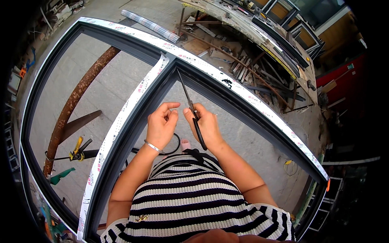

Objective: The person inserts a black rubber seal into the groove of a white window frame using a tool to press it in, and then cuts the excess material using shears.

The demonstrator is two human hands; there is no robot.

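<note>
Right fingers (199, 108) around scissors (196, 123), blades (186, 90) extending beyond

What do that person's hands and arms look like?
The left hand and right hand are bare, without gloves. A thin, shiny silver-coloured bracelet circles the left wrist. Short, knitted black-and-white striped sleeves leave the forearms bare.
</note>
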